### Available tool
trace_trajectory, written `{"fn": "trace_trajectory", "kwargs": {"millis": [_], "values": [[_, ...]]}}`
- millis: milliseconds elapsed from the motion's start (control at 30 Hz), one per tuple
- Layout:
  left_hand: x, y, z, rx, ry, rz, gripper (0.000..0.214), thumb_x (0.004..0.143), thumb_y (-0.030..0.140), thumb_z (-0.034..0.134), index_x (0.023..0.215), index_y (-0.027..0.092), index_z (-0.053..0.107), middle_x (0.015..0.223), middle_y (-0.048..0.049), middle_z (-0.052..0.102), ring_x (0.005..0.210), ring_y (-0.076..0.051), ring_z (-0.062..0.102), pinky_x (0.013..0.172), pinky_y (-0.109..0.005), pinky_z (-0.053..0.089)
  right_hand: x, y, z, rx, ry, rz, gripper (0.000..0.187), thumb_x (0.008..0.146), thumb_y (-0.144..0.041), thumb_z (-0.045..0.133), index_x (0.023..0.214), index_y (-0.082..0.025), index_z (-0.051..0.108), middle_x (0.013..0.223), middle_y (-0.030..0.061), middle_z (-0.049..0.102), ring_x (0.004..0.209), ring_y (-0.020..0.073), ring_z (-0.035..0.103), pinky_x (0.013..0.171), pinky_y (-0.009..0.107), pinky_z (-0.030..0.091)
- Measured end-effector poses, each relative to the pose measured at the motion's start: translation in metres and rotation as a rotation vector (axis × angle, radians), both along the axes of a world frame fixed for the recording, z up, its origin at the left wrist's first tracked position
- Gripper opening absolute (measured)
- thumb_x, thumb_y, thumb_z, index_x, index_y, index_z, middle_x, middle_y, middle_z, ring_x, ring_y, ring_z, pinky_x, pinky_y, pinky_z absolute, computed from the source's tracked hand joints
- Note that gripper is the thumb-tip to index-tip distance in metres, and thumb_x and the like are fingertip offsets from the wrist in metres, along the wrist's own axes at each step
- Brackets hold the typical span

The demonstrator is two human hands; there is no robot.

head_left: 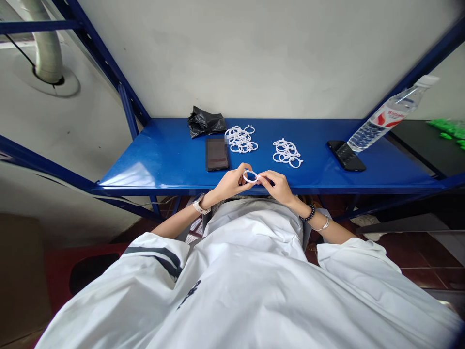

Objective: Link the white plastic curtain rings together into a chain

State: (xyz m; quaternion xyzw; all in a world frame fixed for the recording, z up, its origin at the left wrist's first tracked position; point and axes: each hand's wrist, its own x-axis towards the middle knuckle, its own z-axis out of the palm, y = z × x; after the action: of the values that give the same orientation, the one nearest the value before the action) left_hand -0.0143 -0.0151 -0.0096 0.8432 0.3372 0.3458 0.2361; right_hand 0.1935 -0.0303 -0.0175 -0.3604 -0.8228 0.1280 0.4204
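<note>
A single white plastic ring [250, 176] is held between both hands at the front edge of the blue shelf [163, 160]. My left hand [230, 183] pinches its left side and my right hand [278, 185] pinches its right side. Two heaps of the same white rings lie further back on the shelf: one pile [240, 138] near the middle and another pile [286, 152] to its right. My left wrist carries a watch, and my right wrist wears a bead bracelet and a bangle.
A dark phone [217, 154] lies left of the rings, a crumpled black bag [206, 122] behind it. Another phone [346, 155] and a tilted water bottle [390, 114] sit at the right. Green pieces [450, 130] lie on a dark surface far right. Blue frame posts flank the shelf.
</note>
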Motion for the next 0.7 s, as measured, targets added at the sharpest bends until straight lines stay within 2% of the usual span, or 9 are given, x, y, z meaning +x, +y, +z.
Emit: {"fn": "trace_trajectory", "kwargs": {"millis": [133, 367, 700], "values": [[0.0, 0.0003, 0.0002, 0.004, 0.008, -0.003, 0.035, 0.091, 0.049, 0.054, 0.106, 0.019, 0.047, 0.061, 0.0064, 0.05, 0.049, -0.009, 0.047, 0.049, -0.019, 0.032, 0.0001, -0.0004, -0.0001, -0.028, -0.011, -0.008, 0.033, 0.102, -0.042, 0.044, 0.087, -0.022, 0.065, 0.077, 0.0029, 0.071, 0.07, 0.0166, 0.064, 0.067, 0.028, 0.048], [0.0003, -0.0001, 0.0008, 0.026, 0.022, -0.005, 0.044, 0.09, 0.054, 0.054, 0.112, 0.017, 0.049, 0.065, 0.0047, 0.052, 0.051, -0.009, 0.049, 0.051, -0.019, 0.034, 0.0004, 0.0015, -0.005, 0.023, 0.004, -0.039, 0.035, 0.101, -0.046, 0.043, 0.094, -0.023, 0.068, 0.079, 0.0043, 0.072, 0.071, 0.0181, 0.065, 0.069, 0.03, 0.051], [-0.0013, 0.0008, -0.0006, 0.054, 0.04, -0.016, 0.045, 0.089, 0.056, 0.056, 0.11, 0.017, 0.048, 0.069, 0.0035, 0.052, 0.055, -0.01, 0.05, 0.052, -0.019, 0.035, 0.0, 0.0024, -0.0067, 0.015, -0.013, -0.058, 0.035, 0.099, -0.049, 0.045, 0.098, -0.022, 0.068, 0.083, 0.0052, 0.072, 0.064, 0.0162, 0.063, 0.06, 0.028, 0.051]]}}
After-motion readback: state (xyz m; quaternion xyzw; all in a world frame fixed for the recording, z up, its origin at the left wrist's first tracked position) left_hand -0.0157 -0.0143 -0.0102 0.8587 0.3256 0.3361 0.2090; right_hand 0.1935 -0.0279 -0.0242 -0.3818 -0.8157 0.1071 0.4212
